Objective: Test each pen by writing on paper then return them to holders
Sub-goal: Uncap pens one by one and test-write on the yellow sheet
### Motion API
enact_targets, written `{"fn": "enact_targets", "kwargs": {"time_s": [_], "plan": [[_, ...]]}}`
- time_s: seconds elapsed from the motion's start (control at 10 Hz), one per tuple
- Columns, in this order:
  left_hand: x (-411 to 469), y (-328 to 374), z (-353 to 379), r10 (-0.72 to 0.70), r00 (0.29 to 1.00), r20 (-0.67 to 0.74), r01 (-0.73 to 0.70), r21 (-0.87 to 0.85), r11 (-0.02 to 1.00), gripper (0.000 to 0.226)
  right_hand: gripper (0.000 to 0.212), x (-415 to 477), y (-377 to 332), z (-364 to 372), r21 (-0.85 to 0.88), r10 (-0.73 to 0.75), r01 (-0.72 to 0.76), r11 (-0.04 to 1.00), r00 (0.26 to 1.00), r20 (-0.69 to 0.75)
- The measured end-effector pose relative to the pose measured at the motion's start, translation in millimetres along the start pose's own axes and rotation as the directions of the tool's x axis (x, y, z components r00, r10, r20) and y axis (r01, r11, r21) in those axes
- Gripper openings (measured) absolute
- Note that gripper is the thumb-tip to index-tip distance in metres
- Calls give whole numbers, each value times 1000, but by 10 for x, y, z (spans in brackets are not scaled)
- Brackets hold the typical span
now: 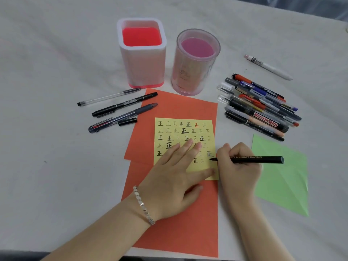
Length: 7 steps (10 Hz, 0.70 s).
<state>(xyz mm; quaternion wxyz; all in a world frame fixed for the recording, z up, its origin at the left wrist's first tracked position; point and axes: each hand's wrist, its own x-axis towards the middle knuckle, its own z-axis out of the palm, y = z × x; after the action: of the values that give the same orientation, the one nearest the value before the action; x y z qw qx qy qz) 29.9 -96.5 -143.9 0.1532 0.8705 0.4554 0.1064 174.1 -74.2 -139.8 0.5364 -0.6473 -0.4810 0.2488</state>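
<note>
Near the table's front edge, the left hand (169, 178) lies flat, fingers spread, on the small yellow paper sheet (205, 172). The right hand (239, 166) is clamped on a black felt-tip pen (259, 159), tip touching that sheet's right edge.

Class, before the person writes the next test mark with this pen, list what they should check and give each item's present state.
1. Black pen gripped in the right hand: ok.
2. Pen uncapped, tip over the yellow paper: ok.
3. Left hand flat on the paper to steady it: ok.
4. Blank space left near the tip: ok, the lower right corner is unmarked.
5. Square holder and round holder upright and open for returns: ok.
6. Which loose cap fits this pen: cannot tell.
</note>
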Motion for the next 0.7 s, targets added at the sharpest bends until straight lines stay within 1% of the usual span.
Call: {"fn": "enact_targets", "kwargs": {"time_s": [0.4,0.5,0.7], "plan": [[-1,-5,9,2,1000,-1,-2,-13,1000,41,37,13,30,0,-56,-26,26,998,1000,-6],[1,-3,5,0,1000,-2,0,-15,1000,41,37,12,39,0,-50,-17,15,999,999,-34],[-6,-2,9,6,1000,-7,-6,-12,1000,41,36,21,39,-2,-32,-7,6,999,1000,-24]]}}
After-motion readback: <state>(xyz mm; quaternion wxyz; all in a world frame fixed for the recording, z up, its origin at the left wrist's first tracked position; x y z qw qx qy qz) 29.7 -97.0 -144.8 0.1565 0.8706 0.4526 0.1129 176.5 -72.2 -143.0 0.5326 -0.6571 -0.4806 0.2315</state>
